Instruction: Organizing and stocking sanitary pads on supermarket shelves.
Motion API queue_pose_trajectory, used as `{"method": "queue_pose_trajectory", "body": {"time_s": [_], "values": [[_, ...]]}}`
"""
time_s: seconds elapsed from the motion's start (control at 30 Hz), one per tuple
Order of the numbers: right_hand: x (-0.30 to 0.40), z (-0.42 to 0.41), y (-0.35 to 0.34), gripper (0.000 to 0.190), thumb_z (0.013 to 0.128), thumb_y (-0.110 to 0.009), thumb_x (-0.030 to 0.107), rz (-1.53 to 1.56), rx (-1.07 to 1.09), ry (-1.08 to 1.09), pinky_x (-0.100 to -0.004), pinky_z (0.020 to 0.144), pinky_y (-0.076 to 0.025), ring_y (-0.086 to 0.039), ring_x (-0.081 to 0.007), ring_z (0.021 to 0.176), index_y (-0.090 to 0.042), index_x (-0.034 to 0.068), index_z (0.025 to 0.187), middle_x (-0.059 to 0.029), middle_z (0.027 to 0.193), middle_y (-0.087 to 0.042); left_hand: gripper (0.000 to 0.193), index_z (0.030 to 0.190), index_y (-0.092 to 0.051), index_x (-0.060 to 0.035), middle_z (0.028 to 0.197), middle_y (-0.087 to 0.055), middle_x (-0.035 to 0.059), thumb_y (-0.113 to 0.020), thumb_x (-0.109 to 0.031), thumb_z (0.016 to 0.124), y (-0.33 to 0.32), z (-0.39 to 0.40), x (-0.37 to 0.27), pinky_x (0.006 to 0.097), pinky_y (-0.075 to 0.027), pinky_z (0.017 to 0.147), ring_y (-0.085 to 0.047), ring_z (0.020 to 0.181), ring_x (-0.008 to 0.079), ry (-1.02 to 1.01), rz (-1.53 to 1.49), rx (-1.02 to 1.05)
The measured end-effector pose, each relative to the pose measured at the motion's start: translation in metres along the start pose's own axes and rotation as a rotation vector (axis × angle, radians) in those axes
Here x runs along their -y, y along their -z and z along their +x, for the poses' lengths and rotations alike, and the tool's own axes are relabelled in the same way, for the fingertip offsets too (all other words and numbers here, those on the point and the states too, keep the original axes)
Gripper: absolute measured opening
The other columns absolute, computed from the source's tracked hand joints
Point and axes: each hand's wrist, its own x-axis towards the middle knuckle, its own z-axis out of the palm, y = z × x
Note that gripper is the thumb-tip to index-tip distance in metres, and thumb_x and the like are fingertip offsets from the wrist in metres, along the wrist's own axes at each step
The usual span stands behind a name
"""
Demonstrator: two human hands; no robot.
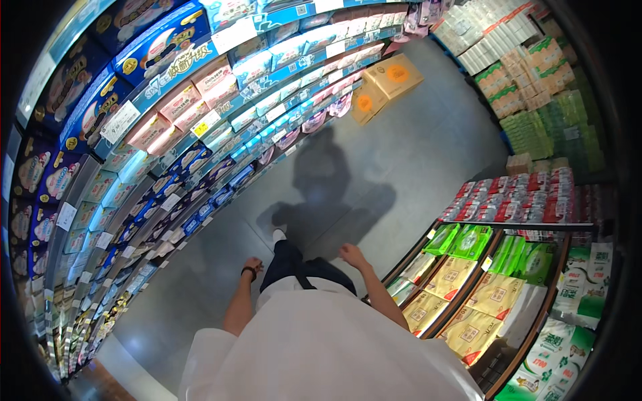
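My left hand (254,264) hangs beside my hip over the grey floor, a dark band on its wrist; its fingers are loosely bent and no object shows in it. My right hand (352,254) is in front of my other hip, fingers curled, with nothing visible in it. Neither hand touches the shelves. On the left, shelves hold pink packs (179,103) and dark blue packs (160,45) of hygiene products. Nearest my right arm, a wooden-edged rack holds yellow tissue packs (451,277) and green packs (470,242).
Orange-brown cartons (393,75) stand on the floor by the far end of the left shelves. Wrapped goods (526,133) are stacked at the far right, behind red and white packs (509,200). My shadow falls on the floor ahead.
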Motion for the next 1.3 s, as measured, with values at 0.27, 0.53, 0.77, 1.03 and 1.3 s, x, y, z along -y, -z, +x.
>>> {"method": "queue_pose_trajectory", "body": {"time_s": [0.27, 0.53, 0.77, 1.03, 1.3], "values": [[-0.230, -0.079, 0.005, 0.021, 0.082, -0.059, 0.023, -0.265, 0.326, 0.102, -0.0348, 0.054, -0.053, -0.067, -0.0240, 0.061, -0.066, 0.004, 0.087, -0.0153, 0.073, -0.068, 0.024, 0.085, -0.069, -0.0049, 0.073, -0.069, 0.0130, -0.052, -0.021, 0.083, -0.037, -0.007, -0.199, 0.0350, -0.054, 0.066, -0.068, 0.068, 0.0267, -0.111, 0.799, -0.336], [-0.285, 0.049, 0.155, 0.032, 0.081, -0.060, 0.032, -0.339, 0.173, 0.047, -0.0467, 0.071, -0.050, -0.066, -0.0339, 0.076, -0.065, 0.001, 0.088, -0.0191, 0.077, -0.067, 0.016, 0.101, -0.062, -0.0045, 0.082, -0.067, 0.0042, -0.055, -0.017, 0.093, -0.171, 0.000, -0.322, 0.0264, -0.050, 0.061, -0.063, 0.068, 0.0121, -0.760, 0.168, -0.470], [-0.022, 0.271, 0.355, 0.013, 0.095, -0.050, 0.006, 0.360, -0.044, 0.527, -0.0231, 0.055, -0.039, -0.045, -0.0075, 0.060, -0.053, 0.005, 0.082, 0.0012, 0.068, -0.051, 0.019, 0.103, -0.062, -0.0053, 0.096, -0.066, 0.0135, -0.060, -0.016, 0.088, -0.251, -0.090, -0.466, 0.0346, -0.049, 0.081, -0.063, 0.088, 0.0273, -1.211, 0.487, -0.772], [0.283, 0.325, 0.459, 0.033, 0.088, -0.067, 0.014, 0.320, -0.083, 1.060, -0.0300, 0.085, -0.050, -0.062, -0.0186, 0.105, -0.056, -0.001, 0.116, -0.0126, 0.116, -0.065, 0.049, 0.134, -0.048, -0.0090, 0.133, -0.052, 0.0169, -0.061, -0.018, 0.088, -0.249, -0.117, -0.567, 0.0396, -0.037, 0.105, -0.048, 0.126, 0.0313, -1.386, 0.603, -1.073], [0.384, 0.393, 0.449, 0.063, 0.078, -0.076, 0.031, 0.081, -0.157, 1.164, -0.0397, 0.096, -0.043, -0.055, -0.0296, 0.111, -0.051, 0.004, 0.129, -0.0167, 0.119, -0.059, 0.063, 0.140, -0.038, -0.0032, 0.140, -0.045, 0.0206, -0.063, -0.012, 0.083, -0.232, -0.080, -0.608, 0.0408, -0.033, 0.109, -0.044, 0.129, 0.0337, -1.375, 0.267, -1.135]]}}
